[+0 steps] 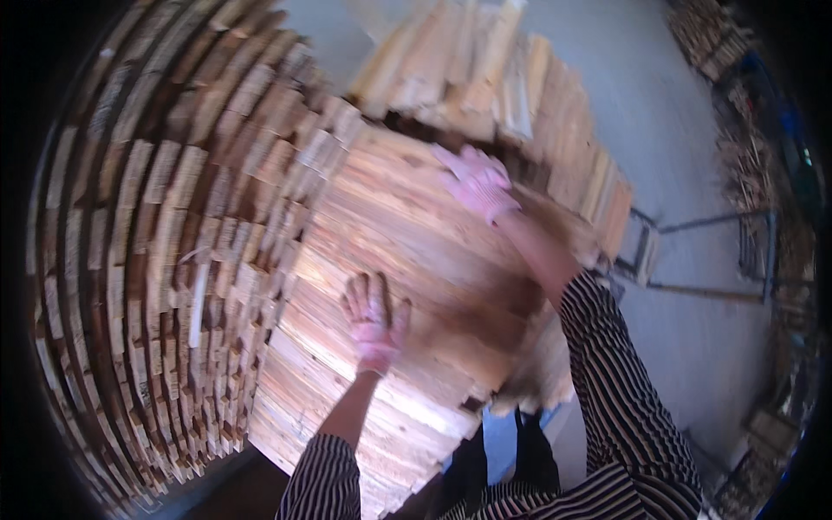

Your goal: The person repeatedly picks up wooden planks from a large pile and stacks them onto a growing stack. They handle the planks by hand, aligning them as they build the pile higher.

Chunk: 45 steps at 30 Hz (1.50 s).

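A broad layer of pale wooden boards (364, 199) lies side by side in front of me. My left hand (373, 321), in a pink glove with darkened fingertips, rests flat on these boards with its fingers spread. Farther off and to the right, my right hand (477, 180) wears a pink and white glove. It reaches over the far part of the boards, fingers stretched out, near a dark gap. Beyond that gap lies a row of loose boards (555, 113) with uneven ends. Neither hand is wrapped round a board.
At the left stands a tall stack of boards (165, 217), end faces toward me, close against the layer. A metal frame (711, 225) stands on the grey floor (641, 113) at the right. Wood scraps (745, 156) are piled along the far right.
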### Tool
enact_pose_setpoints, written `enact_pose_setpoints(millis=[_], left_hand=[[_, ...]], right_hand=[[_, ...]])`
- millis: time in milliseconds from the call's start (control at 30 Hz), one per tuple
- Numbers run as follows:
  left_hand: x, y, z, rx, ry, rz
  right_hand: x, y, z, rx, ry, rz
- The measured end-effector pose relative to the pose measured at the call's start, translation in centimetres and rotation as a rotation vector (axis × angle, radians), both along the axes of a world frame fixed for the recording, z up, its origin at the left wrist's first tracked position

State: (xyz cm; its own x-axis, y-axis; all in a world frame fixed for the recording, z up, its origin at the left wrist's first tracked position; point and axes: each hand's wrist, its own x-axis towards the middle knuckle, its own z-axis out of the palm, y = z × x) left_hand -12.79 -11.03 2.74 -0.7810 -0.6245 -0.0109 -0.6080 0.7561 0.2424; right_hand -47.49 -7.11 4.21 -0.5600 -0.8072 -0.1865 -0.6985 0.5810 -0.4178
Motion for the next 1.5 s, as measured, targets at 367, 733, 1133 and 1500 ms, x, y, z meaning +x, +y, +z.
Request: enact_pose_setpoints(millis=[367,733,1133,1500], left_hand=[[1.2,0.0,-1.7,-0.146,0.13,-0.09],[1.2,-0.7,-3.1,-0.041,0.246,-0.143],[1.4,-0.2,-3.0,-0.035,0.234,-0.066],[1.0,-0.1,-2.6,-0.082,0.195,-0.079]], right_hand=[[-1.8,26.0,-3.5,-0.931,-0.129,-0.42],[24.0,37.4,-30.1,0.346,-0.593,-1.227],[26.4,46.4,-28.2,-0.021,-0.63,-1.112],[22.4,29.4,-29.1,0.185,-0.204,-1.304]])
